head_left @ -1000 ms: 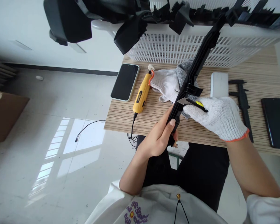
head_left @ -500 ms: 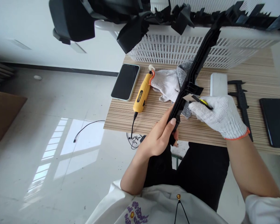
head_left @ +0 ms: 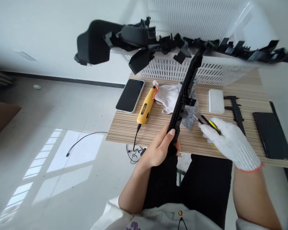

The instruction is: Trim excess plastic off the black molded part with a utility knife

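Head view: black plastic strip [head_left: 183,100] gripped upright by bare left hand [head_left: 159,148] above near tabletop [head_left: 158,126] edge; utility knife [head_left: 207,123], clasped in gloved right hand [head_left: 231,143], now drawn rightward off it, cut apparently finished.

The long black plastic trim strip [head_left: 185,92] is standing steeply tilted, its lower end sitting at the near table edge and its upper end leaning against the basket rim. It is narrow and ribbed, carrying a small bracket projecting to the right at about mid-length. The utility knife [head_left: 207,122] (black body with yellow slider, short silver blade extended) is lying nearly level just right of the strip, its blade tip pointing toward the strip without touching it.
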`<state>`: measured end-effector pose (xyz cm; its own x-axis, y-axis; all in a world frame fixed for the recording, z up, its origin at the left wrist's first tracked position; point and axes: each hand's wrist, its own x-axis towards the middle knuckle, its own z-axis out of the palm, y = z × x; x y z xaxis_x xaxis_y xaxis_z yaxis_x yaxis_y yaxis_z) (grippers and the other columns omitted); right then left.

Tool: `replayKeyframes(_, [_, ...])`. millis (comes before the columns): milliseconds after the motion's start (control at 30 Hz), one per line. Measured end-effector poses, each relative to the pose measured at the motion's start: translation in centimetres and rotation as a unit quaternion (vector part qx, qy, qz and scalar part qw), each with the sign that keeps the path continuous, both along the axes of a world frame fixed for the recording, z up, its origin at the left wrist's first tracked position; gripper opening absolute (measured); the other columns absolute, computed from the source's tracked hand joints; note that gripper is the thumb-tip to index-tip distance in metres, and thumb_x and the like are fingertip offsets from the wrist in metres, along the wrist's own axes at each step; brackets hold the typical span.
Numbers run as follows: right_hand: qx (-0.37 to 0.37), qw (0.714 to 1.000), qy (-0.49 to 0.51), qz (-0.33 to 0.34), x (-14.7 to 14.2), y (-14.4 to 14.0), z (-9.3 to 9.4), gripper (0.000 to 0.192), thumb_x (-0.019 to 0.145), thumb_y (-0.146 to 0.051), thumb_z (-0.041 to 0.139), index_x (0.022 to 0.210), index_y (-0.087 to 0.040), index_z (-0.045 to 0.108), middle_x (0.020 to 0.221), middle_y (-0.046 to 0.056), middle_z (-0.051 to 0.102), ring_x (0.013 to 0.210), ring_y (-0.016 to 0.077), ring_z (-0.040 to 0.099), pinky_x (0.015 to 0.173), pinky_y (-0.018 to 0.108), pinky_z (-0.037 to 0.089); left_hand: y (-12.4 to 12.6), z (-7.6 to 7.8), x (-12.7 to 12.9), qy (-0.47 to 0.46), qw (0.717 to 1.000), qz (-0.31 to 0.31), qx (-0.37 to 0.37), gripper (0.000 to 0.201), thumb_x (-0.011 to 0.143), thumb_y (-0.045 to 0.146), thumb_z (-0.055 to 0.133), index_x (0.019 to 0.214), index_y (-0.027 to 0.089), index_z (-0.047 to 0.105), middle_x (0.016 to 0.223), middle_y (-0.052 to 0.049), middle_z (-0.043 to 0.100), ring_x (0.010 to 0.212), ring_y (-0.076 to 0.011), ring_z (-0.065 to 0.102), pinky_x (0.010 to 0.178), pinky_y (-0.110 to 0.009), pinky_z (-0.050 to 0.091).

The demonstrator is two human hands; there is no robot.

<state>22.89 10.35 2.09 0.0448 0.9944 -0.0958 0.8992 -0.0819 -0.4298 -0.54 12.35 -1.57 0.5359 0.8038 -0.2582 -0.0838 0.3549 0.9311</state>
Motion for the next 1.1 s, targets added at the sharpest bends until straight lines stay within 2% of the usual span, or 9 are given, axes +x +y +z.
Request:
replayKeyframes(100, [0.045, 0.979, -0.199, 0.001, 0.3, -1.2, 0.2, 0.043, 0.101, -0.054, 0.038, 0.114, -0.023, 0.066, 0.079, 0.005, 0.070, 0.059, 0.0194, 0.060, 0.052, 0.030, 0.026, 0.1, 0.0, 0.1, -0.025, 1.000, 0.011, -0.009, 0.032, 0.103, 0.050, 0.043, 0.102, 0.019, 0.050, 0.066, 0.003, 0.062, 0.054, -0.0135, 0.062, 0.056, -0.026, 0.050])
replayKeyframes(200, [0.068, 0.929, -0.360, 0.051, -1.3, -1.3, 0.3, 0.044, 0.105, -0.037, 0.032, 0.144, -0.028, 0.051, 0.083, 0.008, 0.068, 0.057, 0.0188, 0.059, 0.049, 0.031, 0.019, 0.4, 0.1, 0.3, -0.042, 0.999, 0.026, -0.021, 0.033, 0.100, 0.050, 0.049, 0.106, 0.018, 0.050, 0.064, 0.002, 0.064, 0.053, -0.0142, 0.062, 0.056, -0.026, 0.049])
replayKeyframes(300, [0.057, 0.888, -0.443, 0.107, -3.9, -1.0, 0.1, 0.049, 0.100, -0.013, 0.032, 0.142, -0.028, 0.052, 0.075, 0.005, 0.061, 0.053, 0.0182, 0.058, 0.047, 0.031, 0.017, 0.8, 0.4, 0.8, -0.047, 0.997, 0.012, -0.062, 0.044, 0.093, 0.048, 0.057, 0.124, 0.017, 0.048, 0.059, 0.002, 0.064, 0.054, -0.0164, 0.064, 0.058, -0.027, 0.051])
replayKeyframes(400, [0.037, 0.884, -0.460, 0.075, -6.1, -1.0, -0.2, 0.050, 0.093, -0.003, 0.031, 0.131, -0.023, 0.059, 0.072, 0.005, 0.059, 0.050, 0.0197, 0.059, 0.044, 0.030, 0.018, 1.1, 0.8, 1.5, -0.067, 0.990, -0.003, -0.120, 0.053, 0.088, 0.044, 0.061, 0.130, 0.015, 0.046, 0.055, 0.001, 0.064, 0.054, -0.0181, 0.065, 0.060, -0.028, 0.051])
replayKeyframes(500, [0.017, 0.894, -0.445, 0.051, -6.9, -1.4, -0.1, 0.046, 0.093, -0.003, 0.031, 0.123, -0.020, 0.062, 0.070, 0.006, 0.059, 0.051, 0.0211, 0.060, 0.042, 0.029, 0.021, 1.2, 1.1, 2.3, -0.064, 0.987, 0.020, -0.144, 0.043, 0.085, 0.041, 0.061, 0.118, 0.015, 0.051, 0.054, 0.000, 0.064, 0.054, -0.0183, 0.065, 0.058, -0.026, 0.050])
replayKeyframes(567, [0.012, 0.896, -0.441, 0.057, -6.8, -1.9, 0.0, 0.048, 0.094, -0.004, 0.032, 0.127, -0.021, 0.061, 0.069, 0.006, 0.059, 0.050, 0.0200, 0.059, 0.041, 0.028, 0.023, 1.2, 1.2, 2.7, -0.056, 0.987, 0.039, -0.145, 0.038, 0.083, 0.040, 0.062, 0.111, 0.016, 0.052, 0.053, 0.001, 0.063, 0.052, -0.0182, 0.065, 0.057, -0.025, 0.050])
replayKeyframes(867, [0.046, 0.834, -0.543, 0.082, -6.1, -5.5, 0.0, 0.056, 0.091, -0.002, 0.034, 0.141, -0.018, 0.055, 0.065, 0.002, 0.051, 0.044, 0.0156, 0.053, 0.040, 0.026, 0.028, 1.0, 1.4, 2.4, -0.061, 0.984, 0.037, -0.162, 0.040, 0.081, 0.042, 0.063, 0.110, 0.016, 0.051, 0.054, -0.001, 0.065, 0.052, -0.0169, 0.064, 0.060, -0.026, 0.051])
replayKeyframes(1000, [0.023, 0.855, -0.509, 0.099, -4.9, -6.0, 0.3, 0.059, 0.091, -0.003, 0.034, 0.145, -0.018, 0.053, 0.066, 0.003, 0.054, 0.045, 0.0159, 0.055, 0.041, 0.027, 0.030, 1.0, 1.4, 2.2, -0.061, 0.986, 0.026, -0.155, 0.048, 0.083, 0.041, 0.061, 0.120, 0.013, 0.051, 0.053, 0.000, 0.063, 0.052, -0.0168, 0.062, 0.060, -0.026, 0.049])
replayKeyframes(1100, [-0.013, 0.908, -0.404, 0.109, -2.4, -5.4, 0.6, 0.055, 0.097, -0.013, 0.037, 0.149, -0.025, 0.048, 0.077, 0.004, 0.064, 0.051, 0.0185, 0.062, 0.044, 0.030, 0.036, 1.1, 1.3, 1.9, -0.060, 0.989, 0.010, -0.132, 0.053, 0.086, 0.042, 0.059, 0.128, 0.012, 0.052, 0.054, 0.000, 0.063, 0.056, -0.0172, 0.063, 0.060, -0.026, 0.047])
